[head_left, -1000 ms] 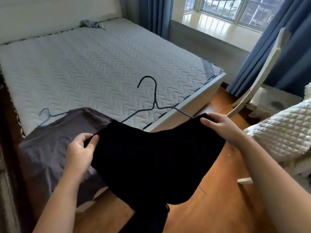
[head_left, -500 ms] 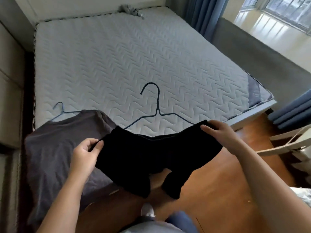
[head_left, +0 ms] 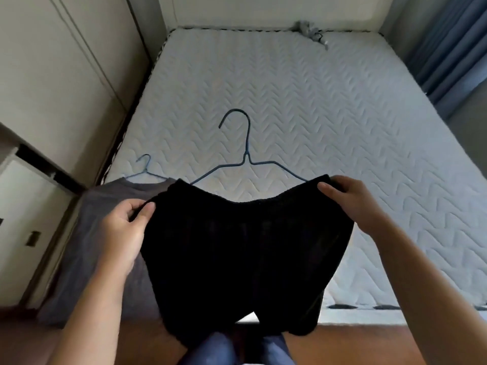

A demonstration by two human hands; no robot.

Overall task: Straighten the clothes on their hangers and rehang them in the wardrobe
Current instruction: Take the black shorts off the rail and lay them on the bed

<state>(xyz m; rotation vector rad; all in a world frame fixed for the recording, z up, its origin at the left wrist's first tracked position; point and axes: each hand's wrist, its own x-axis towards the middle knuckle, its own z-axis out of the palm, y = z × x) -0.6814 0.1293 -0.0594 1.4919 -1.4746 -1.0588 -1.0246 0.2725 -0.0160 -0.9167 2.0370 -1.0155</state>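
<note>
As view swung left, hands (head_left: 350, 204) keep black garment (head_left: 245, 259)

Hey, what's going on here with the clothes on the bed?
A person is holding a black garment stretched between the left hand and right hand, each gripping a top corner, at the foot of the bare mattress. A blue wire hanger pokes out behind its top edge. Beside it on the left, a grey shirt lies on the mattress, on its own smaller hanger. Nothing is being hung in the wardrobe yet.
</note>
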